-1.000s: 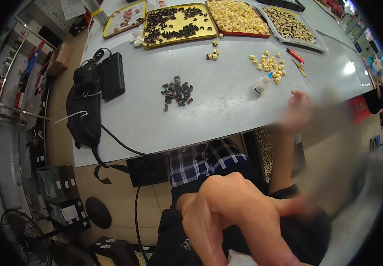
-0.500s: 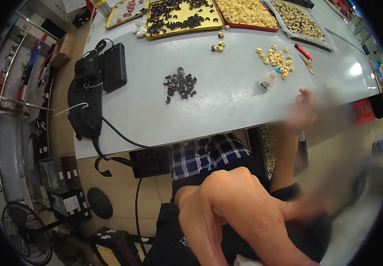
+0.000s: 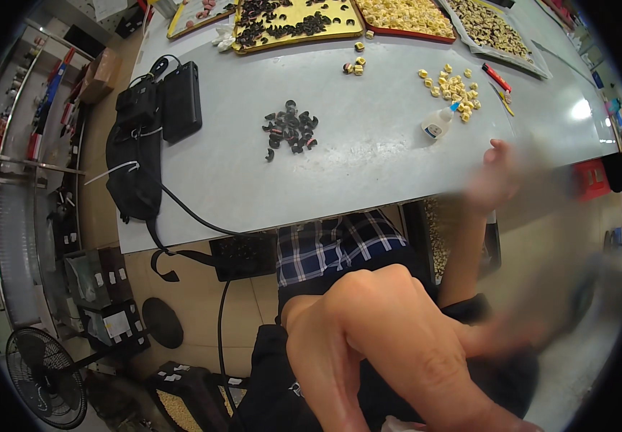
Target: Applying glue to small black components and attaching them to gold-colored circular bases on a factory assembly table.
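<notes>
My left hand (image 3: 383, 309) is raised very close to the camera, with bent knuckles and a large finger running toward the lower edge. Its fingertips lie out of sight, so what it touches does not show. Beyond it, my right hand (image 3: 492, 180) is held at the table's front edge, a blurred patch covering most of its fingers. Close to that hand, a small glue bottle (image 3: 437, 124) with a blue tip leans against a scatter of cream-coloured pieces (image 3: 453, 88). Dark curved pieces (image 3: 291, 127) lie in a loose heap farther left.
Along the table's (image 3: 232, 180) far side are a yellow tray (image 3: 304, 30) of dark pieces, a red tray (image 3: 412, 36) of cream pieces and a paper-lined tray (image 3: 538, 68). A red-handled cutter (image 3: 496, 78) lies at right. A black bag (image 3: 134, 169) and cable occupy the left.
The view has shifted slightly, so the table and the things on it appear a little higher. Both hands keep nearly the same pose.
</notes>
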A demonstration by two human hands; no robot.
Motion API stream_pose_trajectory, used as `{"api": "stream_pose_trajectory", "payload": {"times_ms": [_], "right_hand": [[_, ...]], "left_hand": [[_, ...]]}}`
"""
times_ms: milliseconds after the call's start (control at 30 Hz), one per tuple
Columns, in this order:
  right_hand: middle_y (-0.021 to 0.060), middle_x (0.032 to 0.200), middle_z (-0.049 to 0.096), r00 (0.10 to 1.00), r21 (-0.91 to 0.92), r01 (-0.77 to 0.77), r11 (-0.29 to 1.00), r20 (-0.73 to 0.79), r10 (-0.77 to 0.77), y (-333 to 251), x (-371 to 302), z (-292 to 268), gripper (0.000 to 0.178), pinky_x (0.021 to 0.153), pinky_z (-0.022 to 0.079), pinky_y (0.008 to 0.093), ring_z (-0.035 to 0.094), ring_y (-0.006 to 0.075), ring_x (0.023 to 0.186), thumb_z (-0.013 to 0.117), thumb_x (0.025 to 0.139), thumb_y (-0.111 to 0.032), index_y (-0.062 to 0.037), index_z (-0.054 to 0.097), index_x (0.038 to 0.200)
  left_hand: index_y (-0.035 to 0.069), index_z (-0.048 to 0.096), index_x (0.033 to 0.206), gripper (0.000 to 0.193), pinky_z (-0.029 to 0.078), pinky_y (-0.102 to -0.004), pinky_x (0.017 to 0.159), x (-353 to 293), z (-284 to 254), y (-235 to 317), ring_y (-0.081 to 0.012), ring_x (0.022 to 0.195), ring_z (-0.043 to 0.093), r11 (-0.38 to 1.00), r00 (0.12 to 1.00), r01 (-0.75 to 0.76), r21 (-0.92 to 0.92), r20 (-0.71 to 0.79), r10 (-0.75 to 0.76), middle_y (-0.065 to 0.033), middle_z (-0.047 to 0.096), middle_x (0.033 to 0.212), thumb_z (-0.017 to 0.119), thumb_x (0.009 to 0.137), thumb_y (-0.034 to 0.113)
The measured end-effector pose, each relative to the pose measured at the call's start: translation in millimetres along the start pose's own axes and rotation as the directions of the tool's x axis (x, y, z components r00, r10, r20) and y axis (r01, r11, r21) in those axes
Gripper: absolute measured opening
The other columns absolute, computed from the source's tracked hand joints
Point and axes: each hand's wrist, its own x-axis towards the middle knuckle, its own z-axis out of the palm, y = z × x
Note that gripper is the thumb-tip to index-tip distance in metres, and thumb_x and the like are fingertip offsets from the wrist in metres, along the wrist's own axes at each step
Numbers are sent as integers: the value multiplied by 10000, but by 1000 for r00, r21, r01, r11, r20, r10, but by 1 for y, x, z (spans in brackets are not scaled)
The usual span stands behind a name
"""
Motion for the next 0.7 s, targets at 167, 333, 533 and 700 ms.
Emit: {"api": "stream_pose_trajectory", "payload": {"times_ms": [167, 333, 533, 700], "right_hand": [[137, 834, 623, 1000, -59, -10, 998, -3, 10, -2, 0, 1, 212, 564, 371, 229, 462, 98, 595, 417, 906, -131, 26, 558, 884], [134, 837, 620, 1000, -13, -25, 1000, 9, 26, -6, 0, 12, 210, 577, 373, 228, 454, 98, 599, 419, 908, -134, 23, 558, 885], [126, 830, 613, 998, -15, 12, 1000, -65, -13, -12, -4, 8, 215, 581, 366, 224, 443, 97, 601, 420, 910, -140, 24, 556, 883], [123, 825, 607, 999, -8, 15, 1000, -44, -15, -10, -5, 8, 226, 575, 354, 224, 432, 96, 600, 418, 910, -148, 30, 555, 883]], "left_hand": [[-222, 247, 1300, 792, 13, -546, 1082, 3, -5, 5, -268, 1109, 538, 991, 971, 132, -3, 200, -129, -206, 596, 1125, 640, 848, 296], [-189, 232, 1330, 800, 15, -545, 1083, 6, -3, 13, -214, 1120, 536, 983, 957, 175, 60, 226, -184, -169, 567, 1196, 636, 853, 311], [-102, 393, 1129, 447, 67, -579, 1054, -8, 17, 22, -213, 956, 561, 963, 969, 240, -124, -26, -245, -165, 570, 1055, 597, 852, 183], [-168, 529, 922, 324, 181, -532, 1075, -5, 24, 31, -292, 822, 643, 984, 934, 167, -56, -311, -177, -290, 616, 868, 671, 785, 89]]}}
